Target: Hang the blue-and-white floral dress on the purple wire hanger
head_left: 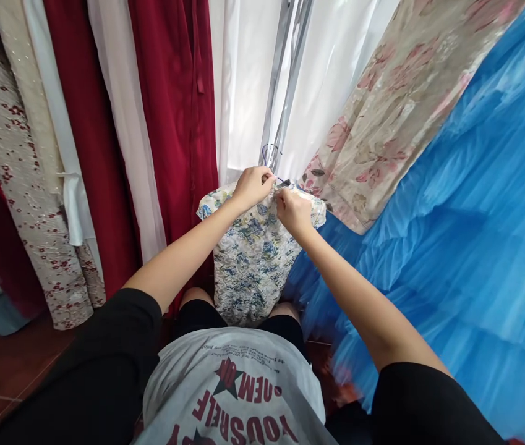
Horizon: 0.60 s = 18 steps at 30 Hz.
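A small white dress with blue and green flowers [250, 259] hangs in front of me from a thin hanger hook [269, 151] near a metal rail [285, 80]. My left hand [253, 185] is closed in a pinch on the dress's top edge at the left of the neck. My right hand [292, 210] is closed on the top edge just to the right, its fingers bunching the cloth. A small dark clip-like piece [284, 183] shows between the two hands; I cannot make out what it is.
Hanging garments crowd all round: dark red dresses [174, 111], white cloth [243, 80], a beige dress with red flowers [21, 185] at left, a pink floral fabric [401, 105] and a large blue tulle skirt [466, 235] at right. Red-brown floor tiles [2, 364] show at lower left.
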Each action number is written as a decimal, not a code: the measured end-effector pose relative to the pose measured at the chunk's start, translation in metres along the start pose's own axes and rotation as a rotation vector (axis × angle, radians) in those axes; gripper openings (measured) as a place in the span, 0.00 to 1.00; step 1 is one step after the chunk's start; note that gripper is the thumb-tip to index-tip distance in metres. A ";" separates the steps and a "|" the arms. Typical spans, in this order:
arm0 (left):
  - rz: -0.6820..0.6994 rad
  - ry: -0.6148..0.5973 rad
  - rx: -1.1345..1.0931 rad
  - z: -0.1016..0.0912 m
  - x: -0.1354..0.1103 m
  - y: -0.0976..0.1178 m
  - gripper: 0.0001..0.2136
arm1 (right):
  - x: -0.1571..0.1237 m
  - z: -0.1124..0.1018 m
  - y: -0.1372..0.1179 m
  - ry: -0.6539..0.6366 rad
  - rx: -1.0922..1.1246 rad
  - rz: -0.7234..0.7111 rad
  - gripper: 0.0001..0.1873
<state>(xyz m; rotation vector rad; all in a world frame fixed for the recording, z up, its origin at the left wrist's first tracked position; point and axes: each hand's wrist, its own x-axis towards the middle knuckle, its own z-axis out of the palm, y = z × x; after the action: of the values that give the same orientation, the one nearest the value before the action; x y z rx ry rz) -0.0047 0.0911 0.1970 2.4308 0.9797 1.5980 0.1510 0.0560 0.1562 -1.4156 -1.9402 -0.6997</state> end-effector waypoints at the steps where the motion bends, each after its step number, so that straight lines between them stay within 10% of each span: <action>1: -0.044 0.042 -0.063 0.001 0.003 -0.003 0.07 | -0.004 0.004 -0.001 -0.038 -0.009 -0.004 0.20; 7: -0.470 0.379 -0.442 -0.043 0.018 -0.061 0.05 | -0.050 0.030 -0.005 -0.224 -0.003 -0.100 0.17; 12: -0.789 0.625 -0.483 -0.087 -0.017 -0.124 0.11 | -0.077 0.037 -0.008 -0.268 0.058 -0.141 0.15; 18: -1.045 0.581 -0.483 -0.068 -0.085 -0.156 0.15 | -0.093 0.038 -0.018 -0.376 0.137 -0.137 0.12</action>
<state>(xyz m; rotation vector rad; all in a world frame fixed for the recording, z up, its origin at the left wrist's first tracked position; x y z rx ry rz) -0.1568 0.1504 0.0987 0.8411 1.3649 1.7527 0.1484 0.0205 0.0603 -1.4158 -2.3431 -0.3666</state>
